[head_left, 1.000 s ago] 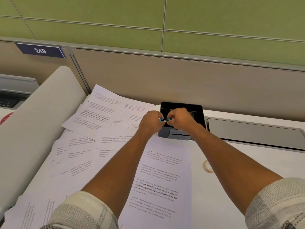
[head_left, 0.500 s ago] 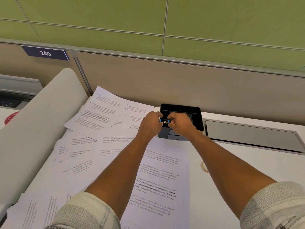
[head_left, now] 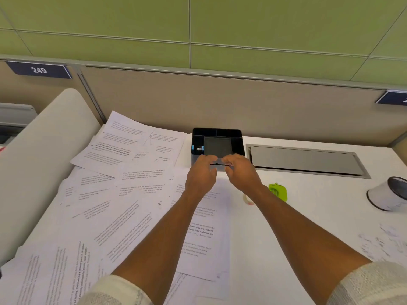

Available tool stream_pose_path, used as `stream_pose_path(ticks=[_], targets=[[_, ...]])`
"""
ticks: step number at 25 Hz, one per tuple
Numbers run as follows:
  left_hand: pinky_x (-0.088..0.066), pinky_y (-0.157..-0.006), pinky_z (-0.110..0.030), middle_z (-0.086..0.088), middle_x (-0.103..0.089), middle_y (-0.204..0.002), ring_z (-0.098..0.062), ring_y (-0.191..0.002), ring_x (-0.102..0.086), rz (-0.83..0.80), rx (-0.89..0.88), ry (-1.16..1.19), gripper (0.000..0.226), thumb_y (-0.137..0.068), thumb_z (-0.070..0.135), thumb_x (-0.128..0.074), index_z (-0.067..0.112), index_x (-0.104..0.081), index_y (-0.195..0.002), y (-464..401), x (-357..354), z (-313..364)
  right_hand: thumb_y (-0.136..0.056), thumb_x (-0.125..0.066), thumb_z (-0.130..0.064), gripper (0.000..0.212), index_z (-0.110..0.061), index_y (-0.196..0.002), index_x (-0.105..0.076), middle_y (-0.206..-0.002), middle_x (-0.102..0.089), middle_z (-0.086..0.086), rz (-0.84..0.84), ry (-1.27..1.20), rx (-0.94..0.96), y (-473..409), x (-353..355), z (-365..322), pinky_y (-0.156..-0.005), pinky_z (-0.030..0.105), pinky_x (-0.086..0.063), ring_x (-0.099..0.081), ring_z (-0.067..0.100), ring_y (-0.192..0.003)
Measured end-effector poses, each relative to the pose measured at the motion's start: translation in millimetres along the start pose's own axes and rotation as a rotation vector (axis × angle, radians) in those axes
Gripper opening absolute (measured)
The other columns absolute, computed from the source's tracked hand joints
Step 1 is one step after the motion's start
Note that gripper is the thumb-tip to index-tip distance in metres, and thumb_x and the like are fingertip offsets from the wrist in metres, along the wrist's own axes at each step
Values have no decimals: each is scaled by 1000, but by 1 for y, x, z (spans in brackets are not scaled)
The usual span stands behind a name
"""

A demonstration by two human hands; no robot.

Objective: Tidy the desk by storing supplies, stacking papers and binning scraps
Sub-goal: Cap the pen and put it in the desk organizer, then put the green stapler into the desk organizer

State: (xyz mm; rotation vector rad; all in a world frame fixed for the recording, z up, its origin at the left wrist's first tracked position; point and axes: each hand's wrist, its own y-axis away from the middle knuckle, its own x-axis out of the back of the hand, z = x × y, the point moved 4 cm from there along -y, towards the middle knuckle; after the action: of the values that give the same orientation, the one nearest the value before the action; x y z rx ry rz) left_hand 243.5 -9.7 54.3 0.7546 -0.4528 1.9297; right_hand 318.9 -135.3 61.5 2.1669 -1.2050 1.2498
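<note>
White bench (head_left: 308,216) under a green wall, printed sheets (head_left: 123,194) scattered from 7 to 11 o'clock. Black compartmented plastic organiser (head_left: 217,134) at 12, a blue-ended clip (head_left: 197,148) in its left pocket. Left hand (head_left: 201,175) and right hand (head_left: 240,172) at its grey front drawer (head_left: 218,165); grip loosely curled, holding nothing visible. Judgement: pull the drawer straight, steadying the box.
</note>
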Motion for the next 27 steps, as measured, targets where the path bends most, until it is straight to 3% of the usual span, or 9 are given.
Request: stream_pose_path(ticks=[3, 7, 11, 14, 17, 20, 23, 27], targets=[[-46, -110, -40, -1, -54, -145, -23, -124, -58, -60, 22, 10, 45, -96, 29, -64, 23, -53, -139, 27, -31, 13, -95, -59, -19, 30, -19, -124, -64, -127, -65, 0, -17, 30, -56, 38, 9, 27, -99, 32, -43, -57, 21, -118], [-44, -111, -38, -1, -52, -147, -22, -124, -57, -146, 1, -8, 52, -95, 29, -66, 22, -48, -144, 63, -74, 27, -96, -58, -20, 35, -22, -131, -61, -136, -60, -4, -38, 27, -98, 80, 30, 69, -109, 29, -34, -50, 18, -127], [-26, -119, -35, 3, -24, -165, -18, -150, -28, -198, -64, -109, 63, -99, 34, -59, 23, -32, -154, 88, -115, 43, -92, -59, -12, 37, -19, -129, -61, -136, -59, -1, -19, -2, -131, 109, 59, 112, -109, 31, -37, -50, 21, -126], [-29, -117, -33, 4, -17, -167, -15, -151, -22, -207, -93, -114, 65, -98, 31, -59, 23, -30, -156, 95, -143, 62, -88, -59, -9, 42, -15, -130, -58, -135, -56, 6, -21, -4, -155, 120, 79, 141, -105, 34, -41, -52, 27, -122], [-41, -112, -39, 0, -30, -161, -19, -144, -36, -204, -98, -160, 63, -96, 30, -61, 21, -35, -152, 96, -168, 81, -92, -61, -16, 49, -12, -139, -50, -142, -51, 8, -66, -6, -237, 125, 88, 170, -109, 36, -39, -48, 26, -129], [-53, -96, -43, -3, -42, -150, -25, -123, -55, -237, -97, -124, 60, -94, 28, -66, 18, -41, -148, 94, -186, 94, -96, -60, -27, 58, -10, -147, -39, -149, -45, 10, -154, -49, -332, 127, 80, 193, -111, 40, -38, -45, 26, -135], [-53, -94, -42, -6, -42, -147, -28, -119, -57, -247, -69, -115, 60, -94, 28, -65, 15, -41, -148, 93, -205, 99, -97, -58, -35, 64, -8, -150, -34, -150, -44, 12, -234, -64, -393, 127, 71, 208, -113, 40, -36, -43, 27, -138], [-55, -88, -44, -7, -41, -144, -31, -114, -60, -221, -8, -184, 60, -97, 31, -60, 14, -37, -149, 88, -221, 102, -96, -58, -36, 60, -8, -146, -39, -141, -51, 14, -218, -68, -386, 120, 64, 216, -107, 40, -41, -49, 30, -130]])
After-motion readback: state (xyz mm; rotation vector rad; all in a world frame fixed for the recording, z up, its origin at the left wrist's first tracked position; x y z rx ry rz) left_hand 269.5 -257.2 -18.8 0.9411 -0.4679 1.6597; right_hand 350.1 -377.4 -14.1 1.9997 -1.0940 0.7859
